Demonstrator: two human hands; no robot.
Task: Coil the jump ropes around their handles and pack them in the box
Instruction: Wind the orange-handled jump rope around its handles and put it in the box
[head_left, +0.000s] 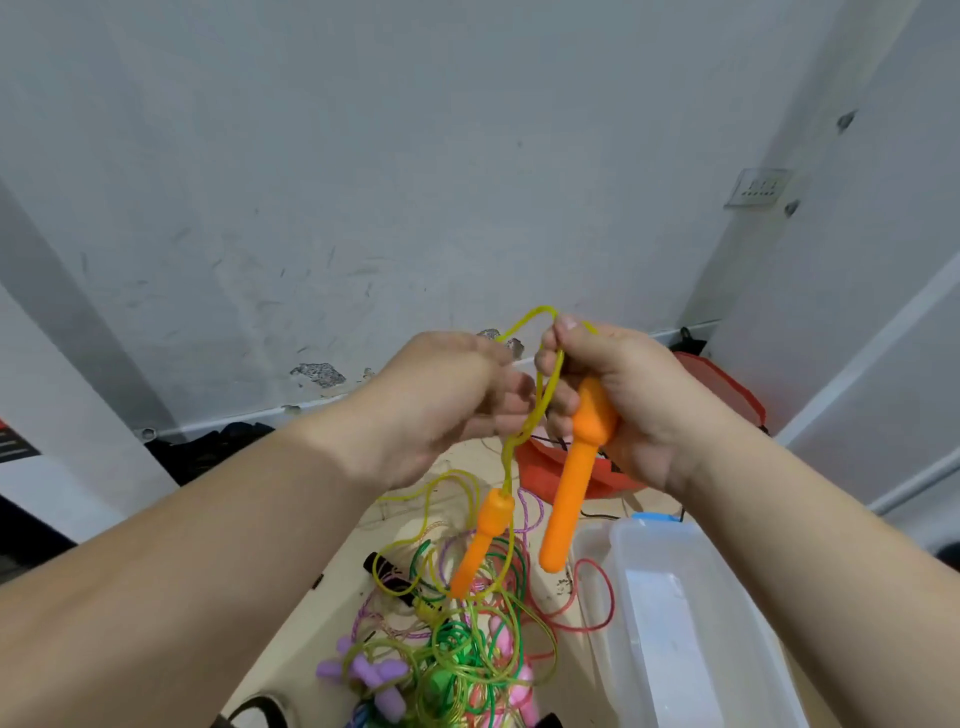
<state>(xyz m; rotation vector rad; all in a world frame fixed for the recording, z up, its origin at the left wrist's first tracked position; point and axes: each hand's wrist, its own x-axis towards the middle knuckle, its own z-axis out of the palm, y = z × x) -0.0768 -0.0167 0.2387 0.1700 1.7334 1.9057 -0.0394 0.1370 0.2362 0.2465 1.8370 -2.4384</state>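
My right hand (639, 405) clamps one orange handle (566, 499), likely as the winding core. My left hand (441, 400) curls at the yellow rope (550, 382), its grip blurred. The other handle (485, 525) dangles at six o'clock, with the box (691, 623) at five.

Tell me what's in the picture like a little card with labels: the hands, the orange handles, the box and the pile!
Right hand: grips one orange handle and the yellow rope
Left hand: at the rope, blurred; grip unclear
Other orange handle: dangles from the rope
Clear box: lower right, no rope inside where visible
Pile of ropes: tangled, left of the box
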